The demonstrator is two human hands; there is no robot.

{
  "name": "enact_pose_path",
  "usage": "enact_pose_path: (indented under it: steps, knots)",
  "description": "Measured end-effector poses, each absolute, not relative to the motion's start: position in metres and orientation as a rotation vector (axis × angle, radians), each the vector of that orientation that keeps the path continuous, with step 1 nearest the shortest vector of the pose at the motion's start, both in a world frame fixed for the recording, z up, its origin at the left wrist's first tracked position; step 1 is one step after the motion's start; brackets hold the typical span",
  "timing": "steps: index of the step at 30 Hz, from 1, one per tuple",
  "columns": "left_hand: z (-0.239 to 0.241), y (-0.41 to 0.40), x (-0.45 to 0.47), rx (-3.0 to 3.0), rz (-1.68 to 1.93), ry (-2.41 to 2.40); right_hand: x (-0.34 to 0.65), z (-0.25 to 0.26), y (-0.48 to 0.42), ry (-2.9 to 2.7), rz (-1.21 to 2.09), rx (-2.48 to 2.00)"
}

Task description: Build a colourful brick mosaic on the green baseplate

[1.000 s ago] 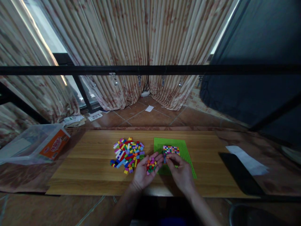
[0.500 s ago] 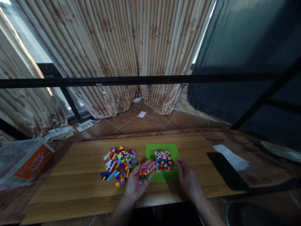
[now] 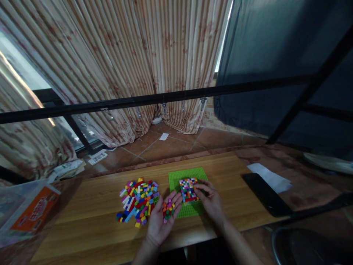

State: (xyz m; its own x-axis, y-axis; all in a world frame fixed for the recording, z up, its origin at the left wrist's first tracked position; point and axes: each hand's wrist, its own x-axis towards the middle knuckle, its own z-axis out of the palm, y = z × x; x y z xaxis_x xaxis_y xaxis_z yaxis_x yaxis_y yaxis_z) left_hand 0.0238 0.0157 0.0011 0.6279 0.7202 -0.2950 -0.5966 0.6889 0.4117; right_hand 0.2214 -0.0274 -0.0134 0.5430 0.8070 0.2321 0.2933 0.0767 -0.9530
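Note:
My left hand [image 3: 160, 224] lies palm up with its fingers stretched, cupping a small heap of toy bricks [image 3: 168, 209] in orange, green, pink and red. A square block of many-coloured toy bricks [image 3: 187, 189] sits on the green baseplate [image 3: 174, 177]. At the right side of that block, my right hand [image 3: 211, 200] has its thumb and fingers bent together on its top. The tiny brick in its pinch is mostly hidden by the fingertips. Left of my left hand is a spread pile of loose toy bricks [image 3: 139, 198].
The wooden table [image 3: 91, 213] carries all of this. A black phone-like slab [image 3: 264, 195] and white paper [image 3: 268, 178] lie at its right end. At the left stands a clear plastic box [image 3: 16, 209] with an orange label. A dark metal bar [image 3: 124, 101] crosses beyond the table.
My right hand has moved left, from beside the block onto its right part. My left hand still holds its bricks in nearly the same place. The camera view has tilted slightly.

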Motion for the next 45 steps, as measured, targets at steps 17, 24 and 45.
enact_pose_path:
  steps: [17, 24, 45]
  knots:
    - [0.0, 0.018, 0.023, 0.26, 0.712, 0.49, 0.231, -0.023, -0.02, -0.98, 0.582, -1.504]
    - [-0.005, 0.02, 0.023, 0.261, 0.697, 0.485, 0.231, -0.012, -0.014, -0.734, 0.811, -1.437]
    - [0.0, 0.017, 0.025, 0.294, 0.726, 0.516, 0.227, -0.004, -0.006, -0.66, 0.948, -1.421]
